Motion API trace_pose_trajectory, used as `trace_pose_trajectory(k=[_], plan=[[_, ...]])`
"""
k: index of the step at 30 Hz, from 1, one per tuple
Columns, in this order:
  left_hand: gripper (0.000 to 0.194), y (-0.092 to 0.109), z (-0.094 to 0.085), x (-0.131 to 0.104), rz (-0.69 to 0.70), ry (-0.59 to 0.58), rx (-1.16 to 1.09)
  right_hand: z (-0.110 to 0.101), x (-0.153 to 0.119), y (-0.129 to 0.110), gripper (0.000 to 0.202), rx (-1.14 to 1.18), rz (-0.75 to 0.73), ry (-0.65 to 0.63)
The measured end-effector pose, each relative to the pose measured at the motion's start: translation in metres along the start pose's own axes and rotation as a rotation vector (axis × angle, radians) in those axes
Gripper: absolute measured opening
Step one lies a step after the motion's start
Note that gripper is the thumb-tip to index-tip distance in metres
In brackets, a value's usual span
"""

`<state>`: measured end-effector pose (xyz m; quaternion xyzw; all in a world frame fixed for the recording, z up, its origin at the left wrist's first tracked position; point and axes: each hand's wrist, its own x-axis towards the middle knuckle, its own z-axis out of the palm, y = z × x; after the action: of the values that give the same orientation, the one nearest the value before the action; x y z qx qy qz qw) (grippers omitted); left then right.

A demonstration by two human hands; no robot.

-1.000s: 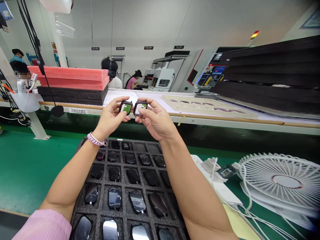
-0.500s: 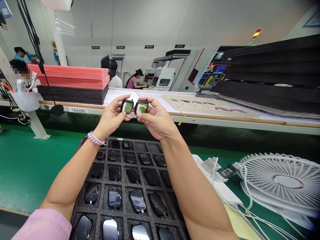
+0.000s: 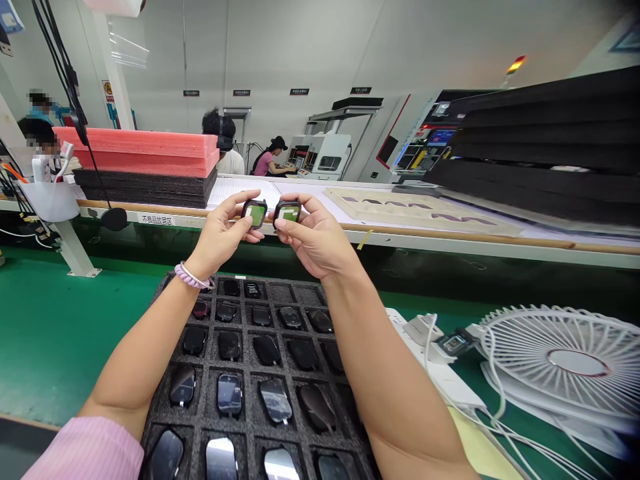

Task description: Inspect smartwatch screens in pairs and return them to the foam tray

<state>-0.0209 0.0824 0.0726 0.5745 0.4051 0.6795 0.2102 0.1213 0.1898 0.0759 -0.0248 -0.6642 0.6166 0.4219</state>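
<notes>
At centre frame the left hand [image 3: 220, 233] pinches a smartwatch body [image 3: 255, 213] (green on its screen) by the edges, just beside a second smartwatch body [image 3: 287, 213] gripped the same way by the right hand [image 3: 315, 241]. Both are raised above the black foam tray [image 3: 210, 407] of watch bodies on the green worktop [image 3: 50, 333], with a white fan [image 3: 565, 363] at lower right.

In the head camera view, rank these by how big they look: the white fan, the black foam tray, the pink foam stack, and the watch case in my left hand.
1. black foam tray
2. white fan and pink foam stack: look alike in size, and the stack is farther off, so unranked
3. watch case in the left hand
</notes>
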Motion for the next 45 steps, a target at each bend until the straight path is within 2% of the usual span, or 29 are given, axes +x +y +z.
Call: trace_pose_trajectory(k=[9, 13, 17, 24, 36, 45], plan=[[0.065, -0.004, -0.001, 0.001, 0.011, -0.004, -0.021, -0.001, 0.0, 0.0, 0.055, 0.036, 0.004, -0.02], [0.06, 0.001, 0.001, 0.0, -0.038, 0.013, -0.038, -0.002, 0.002, 0.002, 0.048, 0.043, 0.009, 0.008], [0.054, 0.005, 0.002, 0.0, -0.072, 0.036, -0.071, -0.003, 0.003, 0.004, 0.049, 0.048, 0.0, 0.004], [0.051, 0.005, 0.002, 0.001, -0.088, 0.052, -0.102, -0.002, 0.0, 0.002, 0.053, 0.045, 0.03, -0.024], [0.049, 0.006, 0.001, 0.001, -0.099, 0.047, -0.131, -0.001, 0.003, 0.001, 0.042, 0.108, 0.05, -0.005], [0.049, 0.008, 0.002, 0.001, -0.116, 0.069, -0.147, 0.001, 0.001, -0.002, 0.055, 0.085, 0.054, -0.013]])
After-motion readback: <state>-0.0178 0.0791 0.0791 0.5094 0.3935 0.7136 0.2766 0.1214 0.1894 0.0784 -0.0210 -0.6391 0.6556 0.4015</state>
